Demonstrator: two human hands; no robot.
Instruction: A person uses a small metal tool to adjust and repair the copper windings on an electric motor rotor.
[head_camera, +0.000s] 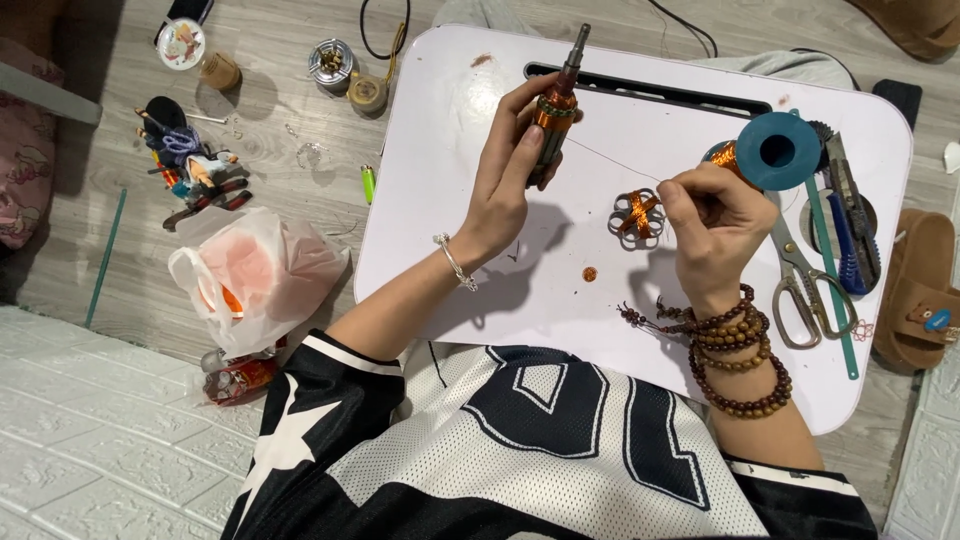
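A rod wound with copper wire is held upright over a white lap table while the wire strand is pinched by the other hand.

The wound rod (556, 105) is gripped in the left hand (510, 170), fingers and thumb closed around its orange coil, its metal tip pointing away from the person. A thin copper wire (625, 163) is seen stretched from the coil to the right hand (712, 225), where it is pinched between pressed-together fingertips. Just beyond that hand, a blue spool (775, 150) of copper wire is lying on the white table (470, 280). A small wire-wrapped flower-shaped piece (638, 215) rests between the two hands. Scissors (800, 280) and a utility knife (850, 215) are laid at the table's right edge, and a pink plastic bag (255, 275) sits on the floor to the left.
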